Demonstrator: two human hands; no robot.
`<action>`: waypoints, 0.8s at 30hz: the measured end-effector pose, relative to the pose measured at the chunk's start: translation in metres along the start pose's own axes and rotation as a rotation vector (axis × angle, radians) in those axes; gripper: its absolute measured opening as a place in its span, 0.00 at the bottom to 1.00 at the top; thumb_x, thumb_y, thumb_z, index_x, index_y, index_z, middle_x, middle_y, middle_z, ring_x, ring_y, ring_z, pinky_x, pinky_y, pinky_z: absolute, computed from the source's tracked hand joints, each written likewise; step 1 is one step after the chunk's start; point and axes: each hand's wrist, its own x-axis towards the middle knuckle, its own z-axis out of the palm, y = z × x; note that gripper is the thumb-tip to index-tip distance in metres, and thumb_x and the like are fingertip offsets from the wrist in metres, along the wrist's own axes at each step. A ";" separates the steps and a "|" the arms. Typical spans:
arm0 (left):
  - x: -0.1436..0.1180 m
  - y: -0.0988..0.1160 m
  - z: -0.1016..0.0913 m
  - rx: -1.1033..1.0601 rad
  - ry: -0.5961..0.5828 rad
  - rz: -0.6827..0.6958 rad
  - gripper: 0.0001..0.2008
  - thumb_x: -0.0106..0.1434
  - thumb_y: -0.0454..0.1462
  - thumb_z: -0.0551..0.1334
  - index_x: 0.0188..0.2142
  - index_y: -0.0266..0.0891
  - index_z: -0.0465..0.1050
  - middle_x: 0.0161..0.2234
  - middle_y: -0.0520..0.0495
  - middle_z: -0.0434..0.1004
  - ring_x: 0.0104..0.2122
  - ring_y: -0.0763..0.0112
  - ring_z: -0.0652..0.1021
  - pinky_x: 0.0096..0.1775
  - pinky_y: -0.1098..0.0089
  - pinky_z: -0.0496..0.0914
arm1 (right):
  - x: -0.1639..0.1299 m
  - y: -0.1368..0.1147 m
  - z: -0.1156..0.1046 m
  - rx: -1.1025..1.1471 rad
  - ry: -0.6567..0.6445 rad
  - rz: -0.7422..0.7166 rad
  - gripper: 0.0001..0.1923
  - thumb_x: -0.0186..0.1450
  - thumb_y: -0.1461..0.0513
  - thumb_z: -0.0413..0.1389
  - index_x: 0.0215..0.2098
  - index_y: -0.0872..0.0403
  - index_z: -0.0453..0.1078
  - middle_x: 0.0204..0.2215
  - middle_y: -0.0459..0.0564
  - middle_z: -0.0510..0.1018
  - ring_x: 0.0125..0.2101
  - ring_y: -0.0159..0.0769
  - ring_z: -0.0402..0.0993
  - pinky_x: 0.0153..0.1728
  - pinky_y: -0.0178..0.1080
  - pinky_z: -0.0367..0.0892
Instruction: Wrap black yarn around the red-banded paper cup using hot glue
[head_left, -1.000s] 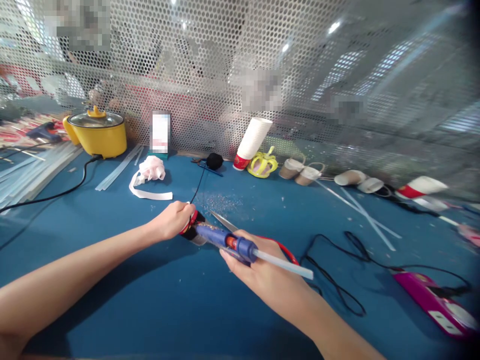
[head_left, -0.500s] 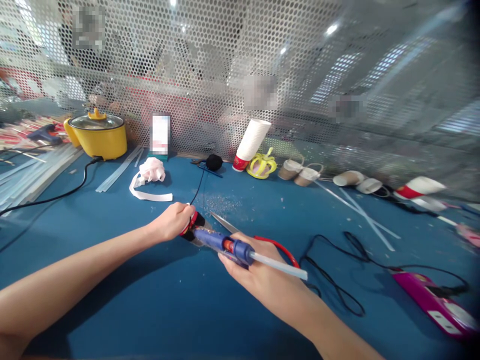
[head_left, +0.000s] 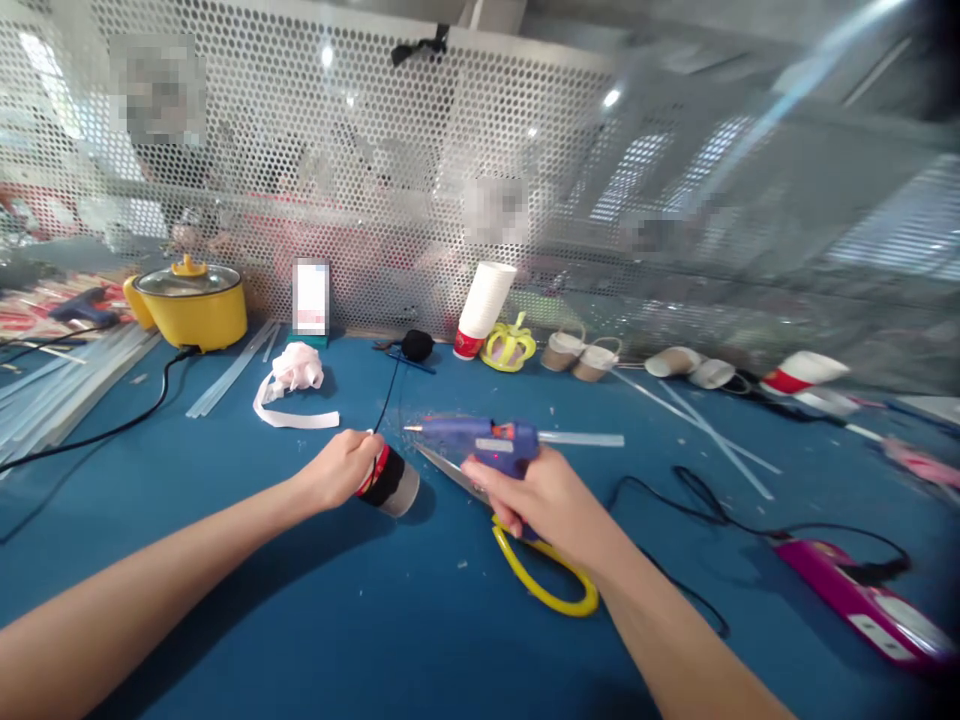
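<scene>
My left hand (head_left: 346,468) is closed around a paper cup (head_left: 402,492), tilted with its pale base toward the right. Black yarn is wound in a band round the cup's red and white side. A strand of it runs back to a black yarn ball (head_left: 417,346). In my right hand (head_left: 555,500) is a blue hot glue gun (head_left: 480,437), its nozzle pointing left, apart from the cup. A clear glue stick (head_left: 581,439) sticks out of its rear. Beneath this hand lie scissors (head_left: 559,606) with a yellow handle, partly covered.
A yellow electric pot (head_left: 199,315) and loose glue sticks (head_left: 82,385) are at the left. Pinkish-white ribbon (head_left: 298,368) lies crumpled nearby. Stacked paper cups (head_left: 484,305) and small baskets (head_left: 562,350) line the perforated screen. A purple power strip (head_left: 855,600) with black cable sits right.
The glue gun has moved away from the cup to the right and turned sideways, uncovering the yarn-wound cup. My left hand still holds the cup. The view has tilted slightly upward.
</scene>
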 end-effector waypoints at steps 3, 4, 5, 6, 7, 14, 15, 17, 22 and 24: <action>0.001 -0.002 0.001 0.009 0.011 0.010 0.15 0.53 0.46 0.44 0.17 0.40 0.54 0.17 0.54 0.53 0.21 0.74 0.58 0.25 0.70 0.54 | 0.028 0.015 -0.020 0.172 0.110 -0.014 0.13 0.53 0.55 0.57 0.20 0.56 0.64 0.13 0.43 0.67 0.15 0.26 0.62 0.18 0.31 0.58; 0.001 -0.003 0.002 0.008 0.013 0.013 0.15 0.53 0.46 0.44 0.17 0.40 0.52 0.17 0.54 0.53 0.21 0.74 0.58 0.25 0.70 0.54 | 0.039 0.022 -0.027 0.202 0.178 -0.002 0.13 0.51 0.55 0.59 0.22 0.57 0.66 0.16 0.45 0.70 0.17 0.27 0.64 0.19 0.31 0.59; 0.002 -0.004 0.002 0.002 0.005 0.018 0.15 0.53 0.46 0.44 0.17 0.40 0.52 0.16 0.55 0.53 0.20 0.74 0.58 0.25 0.71 0.54 | 0.050 0.030 -0.032 0.195 0.240 0.013 0.12 0.51 0.56 0.59 0.24 0.57 0.67 0.20 0.46 0.73 0.20 0.28 0.66 0.21 0.31 0.61; 0.002 -0.005 0.003 -0.007 0.013 0.023 0.15 0.54 0.46 0.44 0.17 0.40 0.51 0.16 0.55 0.53 0.20 0.74 0.58 0.24 0.71 0.53 | 0.061 0.037 -0.035 0.148 0.281 0.055 0.12 0.52 0.56 0.59 0.25 0.57 0.67 0.21 0.47 0.73 0.20 0.27 0.66 0.21 0.30 0.61; 0.003 -0.006 0.003 -0.008 0.021 0.025 0.15 0.54 0.45 0.45 0.17 0.40 0.51 0.16 0.55 0.53 0.20 0.75 0.58 0.24 0.71 0.53 | 0.071 0.044 -0.037 0.117 0.301 0.088 0.11 0.53 0.57 0.59 0.24 0.57 0.67 0.19 0.46 0.72 0.19 0.26 0.65 0.20 0.30 0.60; 0.004 -0.007 0.004 0.005 0.027 0.041 0.14 0.55 0.43 0.45 0.17 0.40 0.53 0.16 0.55 0.54 0.21 0.74 0.59 0.25 0.71 0.54 | 0.102 0.065 -0.030 -0.085 0.263 0.213 0.14 0.58 0.57 0.55 0.19 0.56 0.66 0.11 0.45 0.67 0.14 0.29 0.63 0.18 0.34 0.62; 0.004 -0.007 0.004 0.008 0.026 0.043 0.15 0.55 0.43 0.45 0.17 0.40 0.53 0.16 0.55 0.54 0.20 0.74 0.59 0.25 0.71 0.54 | 0.104 0.065 -0.030 -0.131 0.270 0.219 0.14 0.57 0.58 0.56 0.18 0.56 0.67 0.11 0.47 0.67 0.15 0.31 0.65 0.19 0.35 0.62; 0.004 -0.007 0.004 0.018 0.027 0.048 0.15 0.56 0.43 0.45 0.17 0.40 0.52 0.16 0.55 0.54 0.20 0.75 0.59 0.25 0.71 0.54 | 0.107 0.061 -0.031 -0.226 0.304 0.213 0.14 0.56 0.59 0.57 0.15 0.56 0.65 0.13 0.51 0.69 0.21 0.38 0.70 0.23 0.37 0.63; 0.002 -0.006 0.003 0.058 0.026 0.060 0.15 0.57 0.42 0.45 0.17 0.40 0.52 0.16 0.55 0.56 0.20 0.75 0.58 0.25 0.70 0.53 | 0.101 0.033 -0.018 -0.348 0.309 0.066 0.13 0.58 0.59 0.56 0.19 0.56 0.69 0.26 0.59 0.76 0.40 0.47 0.69 0.36 0.40 0.61; 0.000 -0.004 0.004 0.086 0.024 0.066 0.15 0.58 0.41 0.45 0.17 0.40 0.52 0.16 0.54 0.57 0.20 0.75 0.58 0.25 0.70 0.52 | 0.093 0.019 0.001 -0.325 0.198 0.011 0.18 0.59 0.52 0.52 0.20 0.56 0.71 0.27 0.56 0.77 0.37 0.44 0.71 0.36 0.40 0.62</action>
